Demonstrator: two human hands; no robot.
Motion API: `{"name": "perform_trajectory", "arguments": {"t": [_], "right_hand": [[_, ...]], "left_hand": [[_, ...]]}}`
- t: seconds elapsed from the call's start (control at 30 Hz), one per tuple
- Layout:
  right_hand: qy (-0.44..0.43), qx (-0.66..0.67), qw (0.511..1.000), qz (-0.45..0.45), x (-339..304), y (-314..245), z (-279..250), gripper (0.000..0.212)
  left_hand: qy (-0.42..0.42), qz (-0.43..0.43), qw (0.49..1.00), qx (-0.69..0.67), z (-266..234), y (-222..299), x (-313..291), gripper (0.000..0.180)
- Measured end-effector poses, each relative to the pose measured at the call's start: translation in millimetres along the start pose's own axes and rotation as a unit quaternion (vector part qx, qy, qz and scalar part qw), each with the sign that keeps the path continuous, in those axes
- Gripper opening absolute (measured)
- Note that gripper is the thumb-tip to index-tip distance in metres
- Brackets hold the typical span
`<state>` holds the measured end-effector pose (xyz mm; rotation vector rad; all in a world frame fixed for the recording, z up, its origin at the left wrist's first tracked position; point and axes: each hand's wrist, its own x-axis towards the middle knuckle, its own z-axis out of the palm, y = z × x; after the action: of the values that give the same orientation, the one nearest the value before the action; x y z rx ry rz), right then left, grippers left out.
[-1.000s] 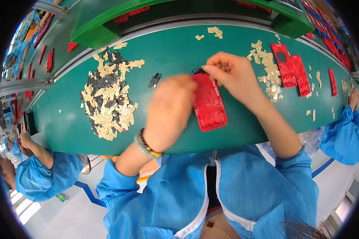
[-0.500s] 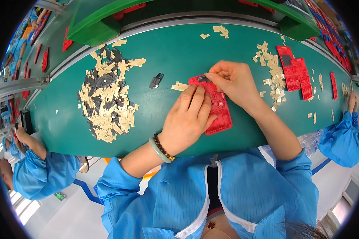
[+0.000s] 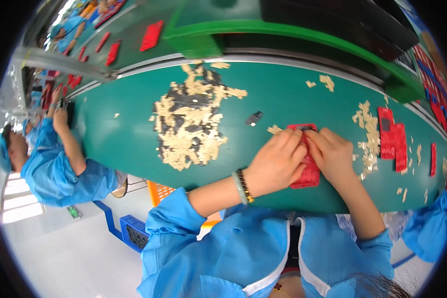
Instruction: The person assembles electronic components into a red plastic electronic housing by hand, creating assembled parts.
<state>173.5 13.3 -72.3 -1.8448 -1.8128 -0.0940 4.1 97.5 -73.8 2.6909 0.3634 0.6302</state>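
A red plastic casing (image 3: 307, 180) lies flat on the green tabletop in front of me, its middle covered by my hands. At its far end a small black piece (image 3: 303, 127) is set in the casing. My left hand (image 3: 278, 161) rests over the casing's left side, fingers bent, fingertips at the black piece. My right hand (image 3: 336, 155) is closed in a pinch at the right end of that piece; its fingertips are partly hidden. Left of the casing lie a tan strip (image 3: 274, 129) and a loose black piece (image 3: 254, 118).
A heap of tan strips and black pieces (image 3: 191, 130) covers the table's left part. More tan strips (image 3: 366, 131) and red casings (image 3: 393, 140) lie right. A green-framed shelf (image 3: 293, 39) spans the far edge. People in blue work at both sides.
The view has swung left, so the table's contents appear farther right and lower. My left fingertips have moved up to the black piece, and my right fingers have come closer to them.
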Motion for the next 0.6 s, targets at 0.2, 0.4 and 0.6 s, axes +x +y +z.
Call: {"name": "perform_trajectory", "arguments": {"t": [0.2, 0.4, 0.6], "right_hand": [[-0.022, 0.027, 0.999, 0.021, -10, -4, -11, 0.025], [-0.104, 0.117, 0.981, -0.115, -43, -14, -35, 0.033], [-0.105, 0.098, 0.977, -0.16, -50, -13, -28, 0.032]], "left_hand": [[0.028, -0.016, 0.999, 0.04, 8, 3, 11, 0.049], [0.002, -0.008, 0.994, 0.111, 10, -1, 23, 0.044], [-0.03, 0.042, 0.988, 0.148, 2, 3, 22, 0.041]]}}
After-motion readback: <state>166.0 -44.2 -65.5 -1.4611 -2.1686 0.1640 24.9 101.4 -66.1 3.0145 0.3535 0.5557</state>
